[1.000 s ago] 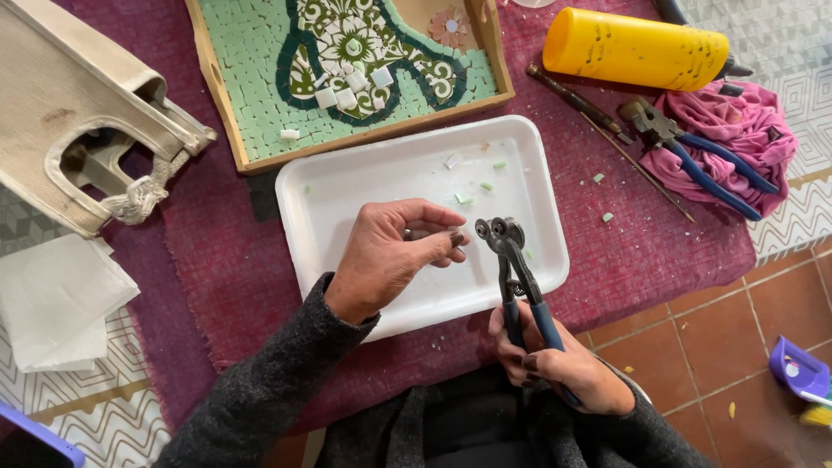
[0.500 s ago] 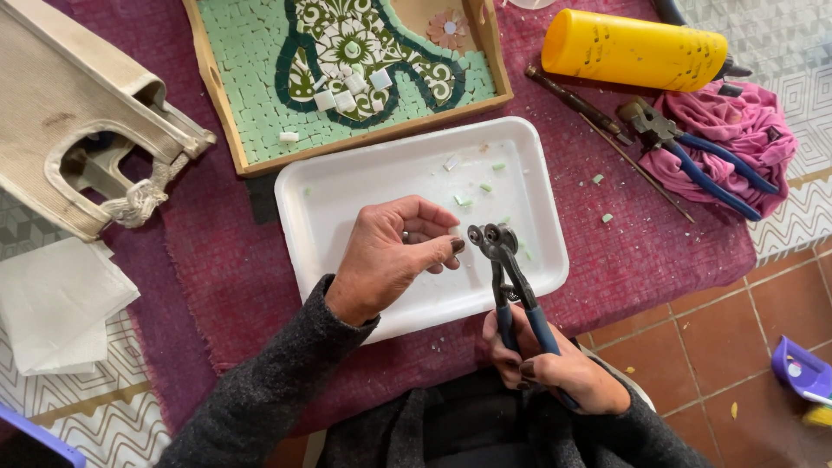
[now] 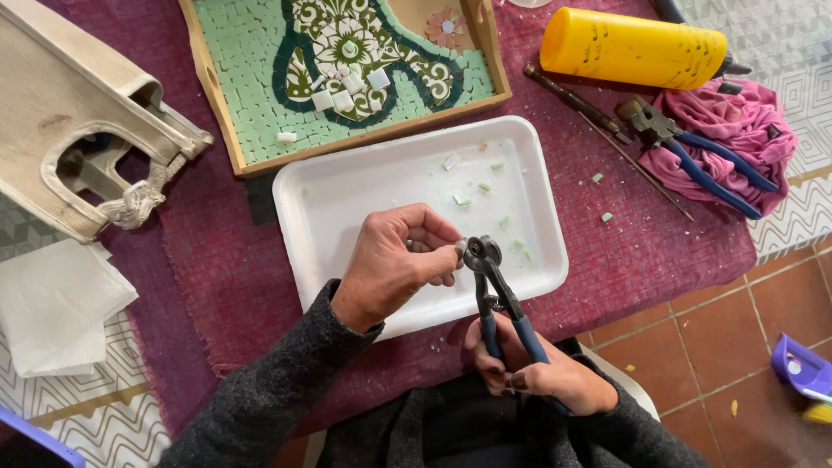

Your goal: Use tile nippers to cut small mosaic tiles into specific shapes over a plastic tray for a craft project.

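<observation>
- Two hands meet at the lower middle of the frame, over the near edge of the white tray (image 3: 347, 208): my left hand (image 3: 394, 260) comes in from the left, my right hand (image 3: 537, 377) sits lower, close to my body.
- My left hand is pinched shut on a small tile piece (image 3: 460, 247), thumb and fingertips closed on it; only a pale sliver shows, so I cannot tell its shape.
- My right hand is clenched around the blue handles of the tile nippers (image 3: 496, 290), which rise up and slightly left from it.
- The nippers' long axis runs from my right hand at the lower right up to their round wheels, and the wheels touch the tile piece just right of my left fingertips.
- So the piece lies up and left of my right hand, at the tool's far end, and directly at my left hand, which is the nearer one.
- Loose green chips lie in the tray beyond; the mosaic board (image 3: 217, 87) sits at the upper middle, well apart from both hands.
</observation>
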